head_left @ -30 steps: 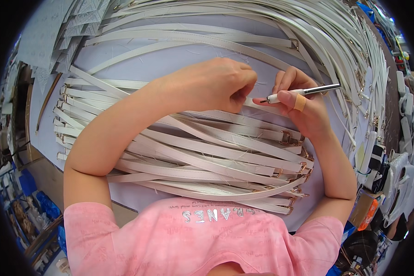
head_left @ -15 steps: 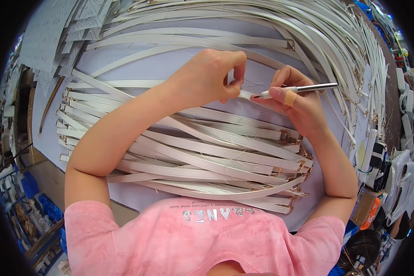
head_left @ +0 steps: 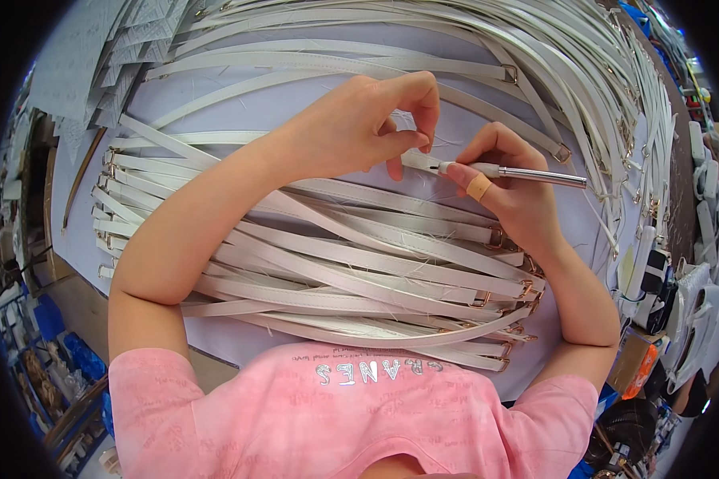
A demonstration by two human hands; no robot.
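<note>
My left hand (head_left: 383, 120) is closed with the thumb and forefinger bent together, and a white strap (head_left: 421, 162) comes out from its lower fingers. Any thread at the fingertips is too fine to make out. My right hand (head_left: 507, 172), which has a tan bandage on the thumb, grips a pen-shaped tool (head_left: 543, 175) with a pale front and a silver barrel. Its dark, narrow tip points left and lies at the strap, close to my left fingers. Whether the tip touches the strap I cannot tell. Part of the strap is hidden behind my hands.
Many white straps with metal buckles (head_left: 497, 236) lie in a loose pile (head_left: 359, 251) below my hands. More straps (head_left: 567, 72) curve along the far and right sides of the pale tabletop (head_left: 240, 331). Grey sheets (head_left: 76, 60) are stacked at the far left.
The tool's back end has swung down and its tip has shifted slightly left along the strap. My left hand has moved slightly up, its fingers opening a little around the strap end.
</note>
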